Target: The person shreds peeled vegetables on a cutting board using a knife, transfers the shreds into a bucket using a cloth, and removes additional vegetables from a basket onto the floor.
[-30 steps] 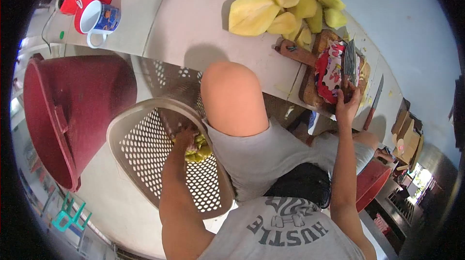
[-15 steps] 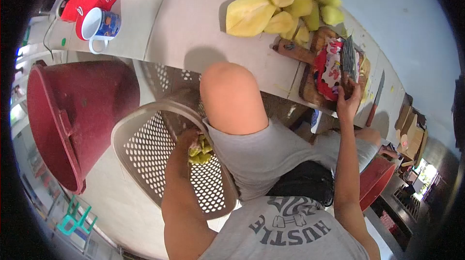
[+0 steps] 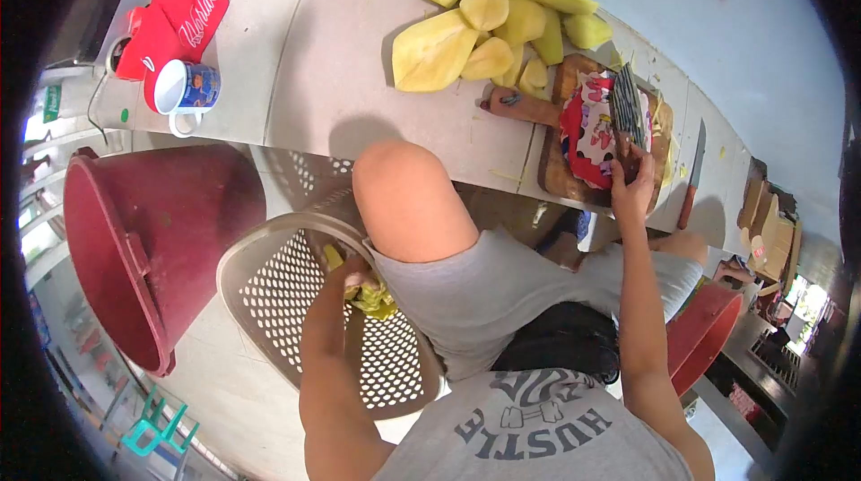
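My left hand (image 3: pixel 357 275) reaches down into a brown perforated plastic basket (image 3: pixel 260 234) beside my knee. Its fingers close around yellow-green fruit pieces (image 3: pixel 375 302), partly hidden by the hand and basket. On the table, my right hand (image 3: pixel 633 181) pinches the near end of a dark striped strip (image 3: pixel 630 109). That strip lies over a red-and-white patterned cloth (image 3: pixel 589 127) on a wooden cutting board (image 3: pixel 558 172). A wooden handle (image 3: pixel 529 108) sticks out to the left of the cloth. Large peeled yellow-green fruit pieces (image 3: pixel 435 52) are piled just beyond the board.
A knife (image 3: pixel 692 178) lies right of the board. At the table's left are a blue-and-white mug (image 3: pixel 186 91) and a red cap (image 3: pixel 184 24). A big dark-red tub (image 3: pixel 170 239) stands left of the basket; another red container (image 3: pixel 704 333) is at right.
The head view has shifted a little. My left hand has moved among the fruit pieces in the basket, and a yellow piece now shows behind it. My right hand stays at the striped strip.
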The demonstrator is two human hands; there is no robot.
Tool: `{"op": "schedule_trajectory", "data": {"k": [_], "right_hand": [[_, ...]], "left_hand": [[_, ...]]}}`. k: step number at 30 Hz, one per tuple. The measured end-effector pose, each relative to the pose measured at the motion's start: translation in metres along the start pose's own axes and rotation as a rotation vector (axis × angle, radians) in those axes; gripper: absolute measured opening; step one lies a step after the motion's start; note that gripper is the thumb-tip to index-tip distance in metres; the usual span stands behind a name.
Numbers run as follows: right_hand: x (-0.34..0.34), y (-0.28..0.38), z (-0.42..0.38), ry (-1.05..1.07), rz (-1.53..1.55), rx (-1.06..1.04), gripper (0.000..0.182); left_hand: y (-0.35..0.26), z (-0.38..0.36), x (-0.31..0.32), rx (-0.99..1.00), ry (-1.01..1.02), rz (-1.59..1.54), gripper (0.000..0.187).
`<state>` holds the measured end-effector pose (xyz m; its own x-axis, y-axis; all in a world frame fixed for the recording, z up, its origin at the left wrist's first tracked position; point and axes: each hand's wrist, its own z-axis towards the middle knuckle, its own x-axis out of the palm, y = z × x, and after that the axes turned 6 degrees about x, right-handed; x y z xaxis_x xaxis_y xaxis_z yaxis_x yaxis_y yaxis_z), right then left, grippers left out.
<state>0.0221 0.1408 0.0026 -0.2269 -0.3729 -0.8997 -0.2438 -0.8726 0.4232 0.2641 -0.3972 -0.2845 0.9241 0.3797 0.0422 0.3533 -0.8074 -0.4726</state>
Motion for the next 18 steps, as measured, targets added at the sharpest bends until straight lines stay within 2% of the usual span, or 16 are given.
{"op": "schedule_trajectory", "data": {"k": [3,4,5,6,8,10,12,14,16,18], "right_hand": [[-0.001,0.003,-0.002,0.004,0.021,0.022,0.042],[0.000,0.002,-0.002,0.001,0.033,0.026,0.042],[0.001,0.000,-0.002,-0.006,0.019,0.008,0.043],[0.001,-0.002,-0.003,-0.012,0.004,-0.008,0.043],[0.001,0.000,-0.004,-0.016,0.037,0.005,0.043],[0.002,0.000,-0.004,-0.018,0.065,0.013,0.043],[0.003,-0.002,-0.005,-0.054,0.081,-0.042,0.044],[0.000,0.005,-0.006,-0.045,0.077,-0.015,0.043],[-0.004,0.008,-0.006,-0.035,0.100,-0.027,0.042],[-0.004,0.008,-0.005,-0.046,0.083,-0.036,0.042]], "left_hand": [[-0.010,-0.044,-0.001,0.120,-0.201,-0.484,0.092],[-0.025,-0.072,-0.005,0.043,-0.272,-0.939,0.088],[-0.038,-0.094,-0.010,0.181,-0.306,-1.010,0.086],[-0.047,-0.119,-0.010,0.177,-0.313,-1.002,0.086],[-0.059,-0.156,-0.006,0.492,-0.560,-1.476,0.085],[-0.067,-0.175,-0.009,1.033,-0.781,-1.497,0.088],[-0.106,-0.221,-0.023,1.125,-1.092,-1.564,0.092],[-0.153,-0.255,-0.070,1.386,-1.059,-1.288,0.094],[-0.206,-0.273,-0.118,1.411,-1.127,-1.236,0.090],[-0.259,-0.264,-0.174,1.270,-1.240,-1.180,0.096]]}}
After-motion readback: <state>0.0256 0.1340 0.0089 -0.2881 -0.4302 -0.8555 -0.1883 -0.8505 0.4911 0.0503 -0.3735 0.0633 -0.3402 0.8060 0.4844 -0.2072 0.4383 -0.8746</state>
